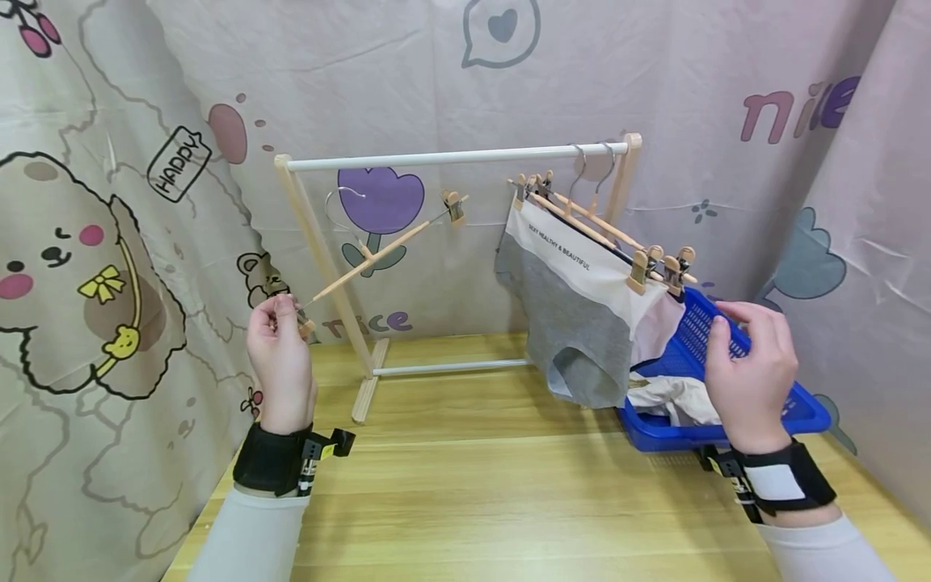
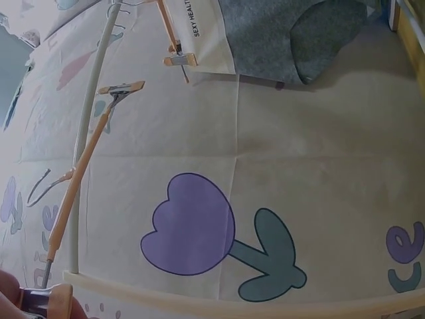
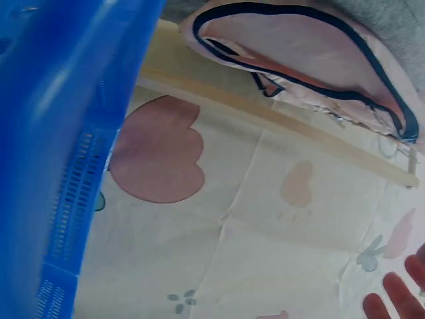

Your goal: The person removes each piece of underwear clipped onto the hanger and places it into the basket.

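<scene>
— What is seen, from the largest thing down?

— A printed cartoon curtain (image 1: 465,73) is hung behind and to both sides of a wooden table (image 1: 509,501). On the table a small drying rack (image 1: 451,156) of pale wood with a white top rail is stood. At the right end of the rail, grey underwear (image 1: 575,323) with a lettered white waistband is clipped to a wooden clip hanger; a pink garment (image 1: 658,323) is hung on a second hanger just behind it. A blue plastic basket (image 1: 807,416) is set to the right of the rack, with pale cloth lying in it.

— And the hands?

— An empty clip hanger (image 1: 378,250) is held tilted in front of the rack's left post, off the rail, by the left hand (image 1: 280,356); its lower clip is pinched between the fingertips, and its upper clip is raised toward the rail. The right hand (image 1: 752,368) is held above the basket's near rim with fingers loosely spread and nothing in them.

— What is added by the wrist views?

— In the left wrist view the pinched clip (image 2: 50,300) is shown close up at the bottom edge, with the hanger's bar (image 2: 83,173) running up alongside the rail; the basket is not seen there. In the right wrist view the basket wall (image 3: 60,153) fills the left side, the pink garment's dark-edged hem (image 3: 299,60) is seen from below, and only the fingertips (image 3: 398,299) are caught in the corner, straight and apart.
</scene>
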Motion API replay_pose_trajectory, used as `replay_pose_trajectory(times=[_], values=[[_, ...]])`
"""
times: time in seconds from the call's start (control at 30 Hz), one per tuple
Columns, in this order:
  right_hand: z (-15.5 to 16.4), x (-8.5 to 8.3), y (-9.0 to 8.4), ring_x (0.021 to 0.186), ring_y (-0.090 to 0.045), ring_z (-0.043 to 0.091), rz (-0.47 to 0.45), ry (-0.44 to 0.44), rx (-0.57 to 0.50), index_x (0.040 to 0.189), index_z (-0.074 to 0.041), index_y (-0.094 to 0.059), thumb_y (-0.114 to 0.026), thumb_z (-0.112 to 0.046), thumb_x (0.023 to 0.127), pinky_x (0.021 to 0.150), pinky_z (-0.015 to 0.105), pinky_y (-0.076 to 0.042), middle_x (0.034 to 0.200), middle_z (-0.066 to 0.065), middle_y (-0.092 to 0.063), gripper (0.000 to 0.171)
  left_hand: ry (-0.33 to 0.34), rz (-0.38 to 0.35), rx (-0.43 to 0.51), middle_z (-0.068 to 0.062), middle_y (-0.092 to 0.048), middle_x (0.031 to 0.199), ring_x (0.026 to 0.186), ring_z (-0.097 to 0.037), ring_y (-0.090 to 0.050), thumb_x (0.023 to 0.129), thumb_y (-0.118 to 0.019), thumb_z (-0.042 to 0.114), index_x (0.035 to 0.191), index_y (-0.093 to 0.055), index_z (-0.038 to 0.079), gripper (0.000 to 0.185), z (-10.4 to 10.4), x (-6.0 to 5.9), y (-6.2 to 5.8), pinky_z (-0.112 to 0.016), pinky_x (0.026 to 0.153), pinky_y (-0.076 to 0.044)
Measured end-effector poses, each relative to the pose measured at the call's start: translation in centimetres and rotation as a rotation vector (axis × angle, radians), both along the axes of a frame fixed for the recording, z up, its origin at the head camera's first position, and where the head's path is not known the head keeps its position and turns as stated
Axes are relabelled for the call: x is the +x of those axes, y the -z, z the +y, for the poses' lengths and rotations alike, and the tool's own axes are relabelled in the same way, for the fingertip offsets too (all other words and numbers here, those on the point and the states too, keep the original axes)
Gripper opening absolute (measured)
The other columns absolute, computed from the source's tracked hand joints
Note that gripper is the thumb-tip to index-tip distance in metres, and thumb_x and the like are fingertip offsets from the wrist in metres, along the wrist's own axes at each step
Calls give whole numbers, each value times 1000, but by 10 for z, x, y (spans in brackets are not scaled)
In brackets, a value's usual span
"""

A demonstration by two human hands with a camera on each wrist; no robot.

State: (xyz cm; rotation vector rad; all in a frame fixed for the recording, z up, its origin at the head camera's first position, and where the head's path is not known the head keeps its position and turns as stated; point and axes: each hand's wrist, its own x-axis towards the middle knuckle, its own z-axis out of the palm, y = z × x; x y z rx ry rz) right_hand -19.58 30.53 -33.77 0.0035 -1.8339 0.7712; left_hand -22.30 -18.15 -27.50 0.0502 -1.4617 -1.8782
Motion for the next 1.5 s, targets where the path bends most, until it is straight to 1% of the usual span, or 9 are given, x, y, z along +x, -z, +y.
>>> replay_pose_trajectory(times=[0.2,0.37,0.5,0.63,0.73,0.8,0.93,1.27,1.5], values=[[-6,7,-6,115,-46,-6,118,-9,-6,119,7,-68,-56,-14,103,98,11,-34,120,28,-64,29,-7,35,-8,1,-53,106,103,-12,-48,109,-49,20,107,-54,14,8,1,-3,-7,-21,86,-43],[-12,13,-12,115,-43,-12,179,-36,21,115,11,-67,-56,-15,102,98,12,-34,116,32,-64,32,-30,22,-10,4,-55,109,110,-13,-50,110,-49,21,107,-54,16,8,2,-5,-13,-22,88,-43],[-19,17,-16,114,-48,-7,236,-54,32,110,12,-69,-60,-18,98,98,13,-36,112,33,-66,34,-45,27,0,4,-55,110,106,-10,-50,109,-50,22,107,-55,14,10,2,-7,-17,-22,88,-42],[-31,21,-19,108,-62,21,309,-67,62,105,12,-70,-63,-27,97,101,14,-38,108,32,-68,40,-64,33,14,3,-55,110,99,-8,-49,109,-50,22,106,-54,12,11,2,-8,-19,-22,85,-42],[-43,26,-20,99,-60,44,361,-82,114,102,11,-69,-61,-38,100,102,15,-38,104,33,-67,50,-87,23,20,3,-55,111,97,-7,-48,109,-50,22,108,-54,12,11,1,-8,-19,-22,84,-42],[-52,29,-20,94,-57,49,384,-95,153,100,10,-69,-59,-45,101,102,14,-37,101,32,-67,57,-100,22,22,4,-55,111,97,-7,-48,109,-50,22,108,-54,12,11,-1,-9,-18,-21,83,-42],[-66,35,-18,90,-56,49,401,-131,220,97,10,-69,-56,-51,103,102,13,-35,97,31,-66,62,-115,33,21,4,-55,108,97,-8,-49,109,-51,22,106,-54,13,10,-4,-12,-17,-21,82,-42],[-84,35,-9,87,-57,45,417,-228,302,95,7,-70,-59,-44,104,104,14,-35,94,28,-67,54,-106,48,22,5,-51,96,85,-9,-43,108,-52,23,101,-53,16,10,-4,-18,-16,-20,78,-38],[-95,34,-5,81,-57,42,450,-268,354,93,6,-72,-60,-39,105,88,25,-42,91,25,-68,48,-122,77,-1,4,-50,93,80,-8,-44,109,-51,24,102,-53,17,10,-4,-23,-21,-19,75,-39]])
